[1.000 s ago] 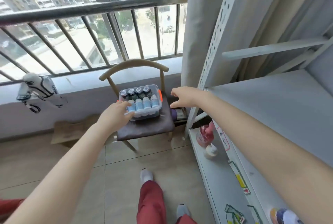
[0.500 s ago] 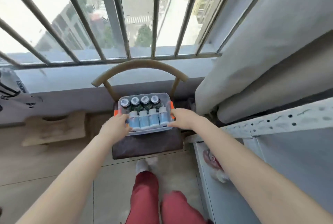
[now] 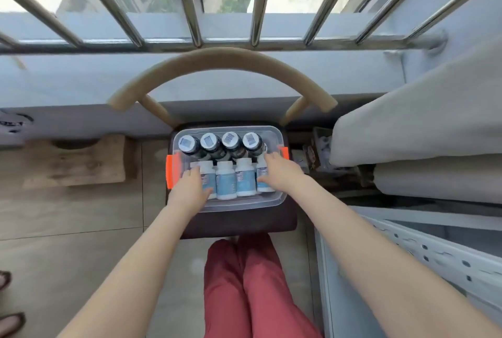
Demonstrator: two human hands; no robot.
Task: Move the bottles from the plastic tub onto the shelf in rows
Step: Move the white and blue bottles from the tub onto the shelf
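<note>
A clear plastic tub (image 3: 244, 203) with orange latches sits on a dark chair seat (image 3: 239, 221). At its back stand several dark bottles (image 3: 231, 142) with labelled caps. In front of them is a row of white bottles with blue labels (image 3: 226, 180). My left hand (image 3: 190, 191) curls over the leftmost white bottle, thumb on its right side. My right hand (image 3: 279, 172) wraps the rightmost white bottle. Both bottles still rest in the tub. The grey metal shelf (image 3: 434, 250) shows at the lower right.
The chair's curved wooden backrest (image 3: 222, 58) arcs behind the tub, under a barred window. A folded grey curtain (image 3: 421, 120) hangs right of the chair, above the shelf. A wooden board (image 3: 73, 161) lies on the floor at left. My red-trousered legs (image 3: 244, 283) stand below.
I have come closer and now look down on the tub. Both hands moved from its outer sides into it, onto the end bottles of the white row.
</note>
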